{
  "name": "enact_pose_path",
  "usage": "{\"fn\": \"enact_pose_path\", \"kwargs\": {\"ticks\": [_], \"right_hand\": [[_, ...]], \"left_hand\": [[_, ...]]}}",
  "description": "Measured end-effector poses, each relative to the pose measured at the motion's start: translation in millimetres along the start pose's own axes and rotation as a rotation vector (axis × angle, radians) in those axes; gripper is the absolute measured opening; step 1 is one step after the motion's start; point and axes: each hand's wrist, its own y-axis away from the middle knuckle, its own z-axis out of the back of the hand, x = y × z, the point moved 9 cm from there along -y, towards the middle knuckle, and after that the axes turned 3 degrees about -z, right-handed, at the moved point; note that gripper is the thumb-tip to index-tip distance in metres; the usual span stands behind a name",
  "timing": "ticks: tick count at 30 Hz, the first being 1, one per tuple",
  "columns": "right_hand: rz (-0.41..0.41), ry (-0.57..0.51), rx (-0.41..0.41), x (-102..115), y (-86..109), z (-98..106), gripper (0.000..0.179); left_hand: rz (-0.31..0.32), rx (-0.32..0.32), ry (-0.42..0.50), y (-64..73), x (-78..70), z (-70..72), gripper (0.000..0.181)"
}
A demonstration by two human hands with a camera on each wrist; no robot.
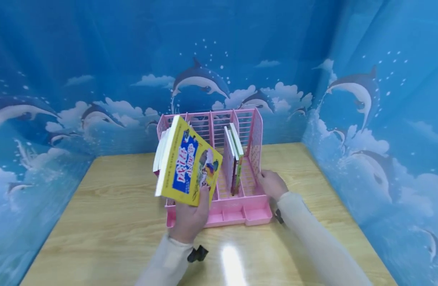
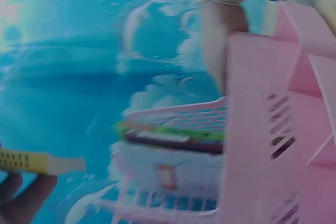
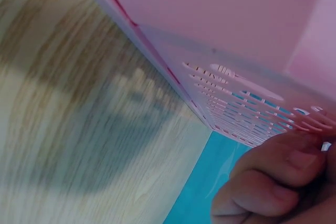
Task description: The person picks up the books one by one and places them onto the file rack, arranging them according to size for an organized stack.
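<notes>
My left hand [image 1: 191,220] holds a yellow book [image 1: 190,167] with a blue title panel, tilted in front of the left part of a pink book rack [image 1: 226,204]. In the left wrist view, fingers [image 2: 32,198] grip the edge of that yellow book [image 2: 23,161]. At the rack's right side panel, my right hand [image 1: 274,184] grips the front edge. The right wrist view has its curled fingers [image 3: 273,182] against the slotted panel [image 3: 226,98]. Two thin books [image 1: 234,159] stand upright in a right-of-centre compartment. White-paged books [image 1: 158,155] at the left are partly hidden by the yellow one.
Shallow trays [image 1: 258,214] run along the rack's front. It stands on a wood-grain table [image 1: 108,214]. Blue curtains [image 1: 133,47] with dolphin prints hang behind and on both sides. A bright light reflection [image 1: 232,262] shows on the tabletop near the front.
</notes>
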Motion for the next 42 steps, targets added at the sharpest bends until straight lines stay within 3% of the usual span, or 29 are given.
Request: {"fn": "enact_pose_path", "kwargs": {"ticks": [3, 8, 11, 14, 19, 26, 29, 36, 40, 42], "right_hand": [[0.012, 0.008, -0.022, 2.0, 0.8, 0.6, 0.052], [0.024, 0.001, -0.040, 4.9, 0.8, 4.5, 0.052], [0.036, 0.012, -0.043, 5.9, 1.8, 5.7, 0.051], [0.030, 0.005, -0.040, 6.2, 3.0, 4.0, 0.049], [0.023, -0.018, -0.023, 7.7, 4.7, -2.4, 0.046], [0.013, 0.012, -0.003, 3.9, 7.0, -6.4, 0.048], [0.012, 0.009, 0.001, 3.7, 6.7, -4.6, 0.049], [0.005, -0.041, 0.020, 3.3, -4.6, 0.1, 0.052], [0.023, -0.101, 0.050, 1.4, -11.5, -1.7, 0.058], [0.040, -0.110, 0.070, -0.9, -13.2, -1.8, 0.062]], "left_hand": [[0.025, 0.012, -0.053, -3.4, 21.3, -19.3, 0.077], [-0.008, 0.028, -0.320, -12.0, 53.2, -44.8, 0.071], [0.029, 0.083, -0.484, -14.1, 75.9, -60.9, 0.077], [0.104, 0.169, -0.562, -14.5, 96.8, -74.7, 0.077], [0.224, 0.282, -0.604, -12.9, 116.8, -84.0, 0.078], [0.477, 0.496, -0.513, 1.3, 143.9, -88.9, 0.113], [0.557, 0.586, -0.541, 7.6, 153.1, -91.1, 0.119], [0.610, 0.654, -0.642, 1.6, 171.5, -94.7, 0.115], [0.630, 0.663, -0.596, -5.1, 176.2, -90.6, 0.117], [0.648, 0.666, -0.553, -5.6, 170.1, -86.8, 0.118]]}}
